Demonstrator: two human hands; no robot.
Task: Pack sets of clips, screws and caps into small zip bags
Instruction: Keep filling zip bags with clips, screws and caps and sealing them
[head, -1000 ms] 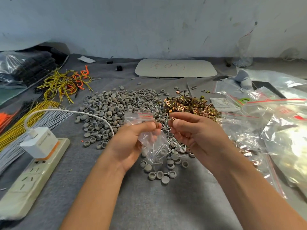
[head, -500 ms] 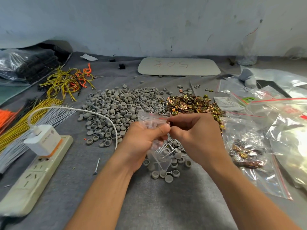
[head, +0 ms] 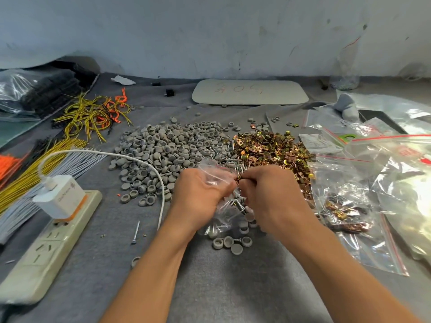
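Zip bag (head: pixel 214 170) holds screws (head: pixel 235 202); right hand (head: pixel 270 194) pinches clip (head: pixel 238 177) at its mouth.

This is a small workshop set up for hand-packing hardware. A worktop (head: pixel 233 287) covered in grey cloth carries bulk heaps of loose parts: grey caps (head: pixel 168 150) in the middle, gold-coloured clips (head: pixel 268 148) just to their right, and a stray screw (head: pixel 136 231) nearer. Bundles of cut yellow wires (head: pixel 42 173) and grey wires (head: pixel 77 162) lie on the left, with a bag of black parts (head: pixel 35 92) at the far left. Clear zip bags (head: pixel 349 206) with red strips pile up on the right. A power strip (head: pixel 46 248) lies near left, and the far wall (head: pixel 210 31) is bare and scuffed.
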